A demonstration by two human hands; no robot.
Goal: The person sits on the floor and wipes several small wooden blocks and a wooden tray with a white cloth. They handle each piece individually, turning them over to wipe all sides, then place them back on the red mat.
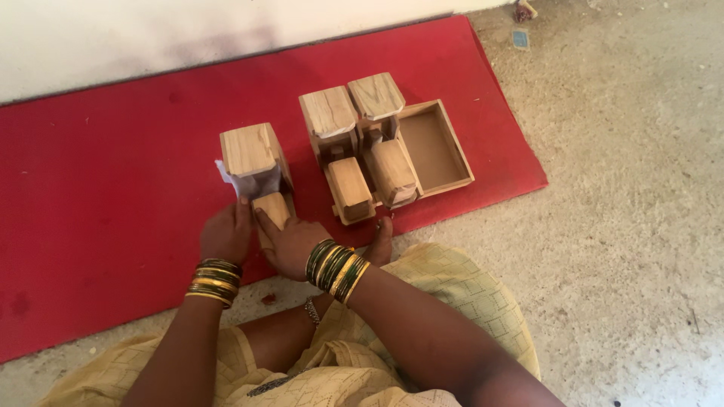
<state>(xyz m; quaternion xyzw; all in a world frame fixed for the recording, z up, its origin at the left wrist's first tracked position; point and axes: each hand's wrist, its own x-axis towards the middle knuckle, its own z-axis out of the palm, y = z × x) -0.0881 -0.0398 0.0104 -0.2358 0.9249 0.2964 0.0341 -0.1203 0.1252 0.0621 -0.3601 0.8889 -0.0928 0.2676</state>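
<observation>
A small wooden truck-shaped toy (253,154) stands on the red mat (113,173), with a bit of white paper (230,179) tucked at its left side. My left hand (225,235) rests against its near left corner. My right hand (290,243) covers the toy's low front block (273,207), fingers laid over it. Both wrists wear green and gold bangles. Whether either hand truly grips the toy is hard to tell.
Two more wooden toys (354,143) stand side by side to the right on the mat, next to an open shallow wooden box (452,158). A white wall (151,30) borders the mat's far edge. Rough concrete floor (618,226) lies to the right. My yellow garment covers my knees.
</observation>
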